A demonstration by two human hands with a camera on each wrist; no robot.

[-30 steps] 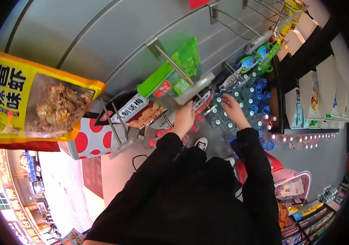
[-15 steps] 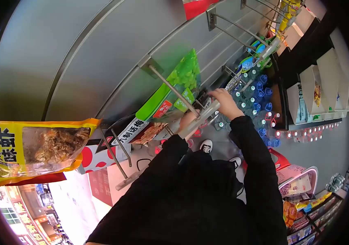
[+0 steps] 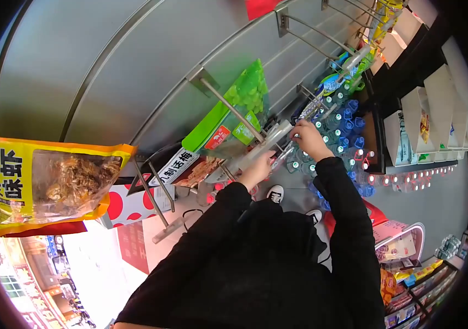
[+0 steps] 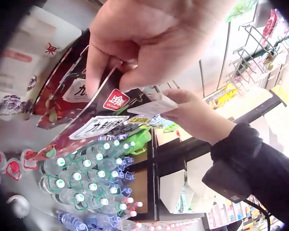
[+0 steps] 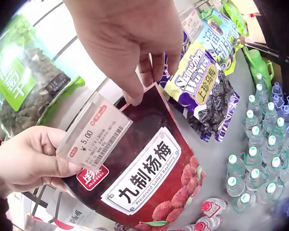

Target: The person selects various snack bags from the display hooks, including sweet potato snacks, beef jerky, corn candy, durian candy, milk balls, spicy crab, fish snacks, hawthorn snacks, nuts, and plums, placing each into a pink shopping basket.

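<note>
A dark red bag of preserved salted bayberry point(image 5: 147, 171) hangs tilted between my two hands. My left hand point(image 3: 257, 170) pinches one top corner between thumb and fingers; in the left wrist view that hand point(image 4: 159, 41) covers part of the bag's top edge. At the other top corner, the fingertips of my right hand point(image 5: 130, 41) pinch the edge. A clear price tag holder point(image 5: 94, 137) on the hook's end overlaps the bag's upper part. Behind it, similar dark red bags point(image 4: 58, 98) show in the left wrist view.
A green snack bag point(image 3: 236, 107) hangs on the metal hook point(image 3: 225, 101) just above. A yellow bag point(image 3: 53, 181) is at the left, and a purple prune bag point(image 5: 202, 91) beside the right hand. Bottles point(image 3: 335, 129) crowd the floor; a pink basket point(image 3: 401, 241) stands at the right.
My right hand came left to the price tag holder, then dropped slightly to the bag's edge. My left hand, partly hidden behind the holder half a second ago, now shows beside it.
</note>
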